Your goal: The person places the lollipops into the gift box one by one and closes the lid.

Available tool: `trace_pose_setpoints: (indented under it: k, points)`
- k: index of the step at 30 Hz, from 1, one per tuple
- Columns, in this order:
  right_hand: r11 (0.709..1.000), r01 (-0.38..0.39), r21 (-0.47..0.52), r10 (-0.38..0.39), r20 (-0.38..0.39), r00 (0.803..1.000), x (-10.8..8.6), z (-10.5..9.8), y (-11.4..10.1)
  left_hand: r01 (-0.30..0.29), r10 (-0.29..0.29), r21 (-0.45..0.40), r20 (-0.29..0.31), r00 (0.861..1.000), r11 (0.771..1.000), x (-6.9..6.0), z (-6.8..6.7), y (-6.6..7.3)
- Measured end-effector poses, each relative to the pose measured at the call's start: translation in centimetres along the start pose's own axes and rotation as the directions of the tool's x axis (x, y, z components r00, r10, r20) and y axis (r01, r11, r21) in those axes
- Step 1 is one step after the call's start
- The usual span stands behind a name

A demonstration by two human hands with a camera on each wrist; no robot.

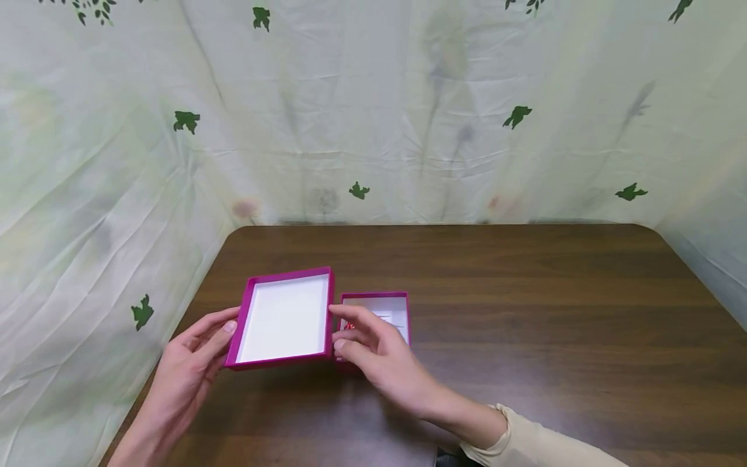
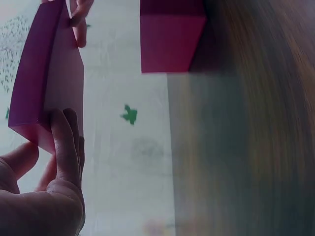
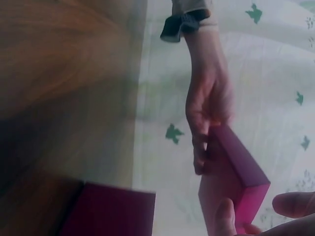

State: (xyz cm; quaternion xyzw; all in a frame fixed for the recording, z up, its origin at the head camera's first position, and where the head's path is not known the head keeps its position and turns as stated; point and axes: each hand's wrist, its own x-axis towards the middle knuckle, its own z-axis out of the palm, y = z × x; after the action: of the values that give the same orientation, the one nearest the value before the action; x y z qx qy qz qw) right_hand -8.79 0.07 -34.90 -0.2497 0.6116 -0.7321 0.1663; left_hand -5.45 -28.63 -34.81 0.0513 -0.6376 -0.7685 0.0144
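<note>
A magenta box lid with a white inside hangs above the table, tilted so its inner face shows in the head view. My left hand grips its left edge, thumb on the near rim and fingers beneath. On the opposite edge, my right hand holds the lid with thumb and fingertips. The matching magenta box base stands on the table behind the right hand, its top uncovered. Inside it are a white surface and something red, mostly hidden by that hand. The left wrist view shows the base's plain magenta side.
A brown wooden table spreads under everything, widest to the right. Pale cloth printed with green leaf shapes hangs behind and along the sides. Something black shows at the bottom edge, beside the right sleeve.
</note>
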Motion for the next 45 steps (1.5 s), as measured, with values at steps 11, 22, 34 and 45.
trace_pose_setpoints:
  k: [11,22,34,45]
  points:
    - [1.000,-0.003,0.022,0.005,-0.094,0.996,-1.0,-3.7,-0.6,-0.017,0.017,0.028,0.006,1.000,0.999,0.3,4.4,-0.1]
    - [0.996,-0.020,-0.091,0.000,-0.214,0.977,-1.9,-7.5,-1.0,-0.009,0.008,0.073,0.017,1.000,0.997,1.6,8.6,-0.9]
    - [0.989,-0.062,-0.137,0.016,-0.314,0.949,-2.2,-10.5,-1.7,0.120,-0.115,-0.029,0.149,0.982,0.992,3.6,11.6,-1.1]
    - [0.962,-0.006,-0.271,-0.070,-0.270,0.960,-2.2,-11.1,-2.0,-0.025,-0.016,0.199,0.201,0.979,0.980,4.2,11.5,-1.0]
